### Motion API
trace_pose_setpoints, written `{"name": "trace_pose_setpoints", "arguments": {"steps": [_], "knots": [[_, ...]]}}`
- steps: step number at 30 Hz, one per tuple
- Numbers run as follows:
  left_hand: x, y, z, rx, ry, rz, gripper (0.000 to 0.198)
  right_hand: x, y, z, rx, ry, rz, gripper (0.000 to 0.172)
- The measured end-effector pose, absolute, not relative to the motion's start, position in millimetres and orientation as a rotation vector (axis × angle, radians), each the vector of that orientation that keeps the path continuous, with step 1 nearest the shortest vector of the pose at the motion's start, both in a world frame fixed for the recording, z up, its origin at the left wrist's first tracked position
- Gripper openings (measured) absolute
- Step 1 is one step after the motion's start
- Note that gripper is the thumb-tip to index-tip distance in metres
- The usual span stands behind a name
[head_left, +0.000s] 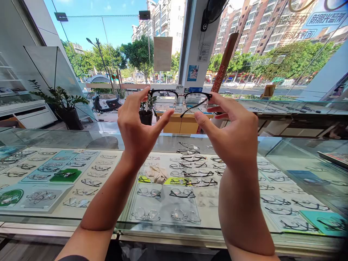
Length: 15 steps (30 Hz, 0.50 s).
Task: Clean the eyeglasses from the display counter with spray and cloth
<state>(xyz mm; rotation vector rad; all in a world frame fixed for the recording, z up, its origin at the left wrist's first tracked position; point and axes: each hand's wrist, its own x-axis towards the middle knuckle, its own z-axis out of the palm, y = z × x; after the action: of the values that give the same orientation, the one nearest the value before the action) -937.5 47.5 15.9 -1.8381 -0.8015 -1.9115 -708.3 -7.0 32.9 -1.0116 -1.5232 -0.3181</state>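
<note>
A pair of black-topped glasses (181, 95) is held up in the air above the glass counter, its lenses facing me and its temple arms crossing behind the lenses. My left hand (140, 125) grips the left end of the frame, with the index finger at the upper corner and the thumb below the left lens. At the right end, my right hand (230, 127) holds the other corner between its fingers, its thumb under the right lens. Rows of glasses (193, 174) lie beneath my hands inside the display case.
The glass display counter (149, 232) spans the front. A beige cloth (157, 174) lies among the frames. Potted plants (72, 117) stand behind the counter at left and centre. Large windows face a street, and a magazine-like item (334, 158) rests at far right.
</note>
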Motion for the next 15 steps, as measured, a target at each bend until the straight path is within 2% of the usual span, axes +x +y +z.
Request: {"name": "trace_pose_setpoints", "arguments": {"steps": [15], "knots": [[-939.3,54.8,15.8,-1.888,-0.73,-2.011,0.064,-710.1,-8.3,34.3,-0.96,-1.496,-0.348,0.048]]}}
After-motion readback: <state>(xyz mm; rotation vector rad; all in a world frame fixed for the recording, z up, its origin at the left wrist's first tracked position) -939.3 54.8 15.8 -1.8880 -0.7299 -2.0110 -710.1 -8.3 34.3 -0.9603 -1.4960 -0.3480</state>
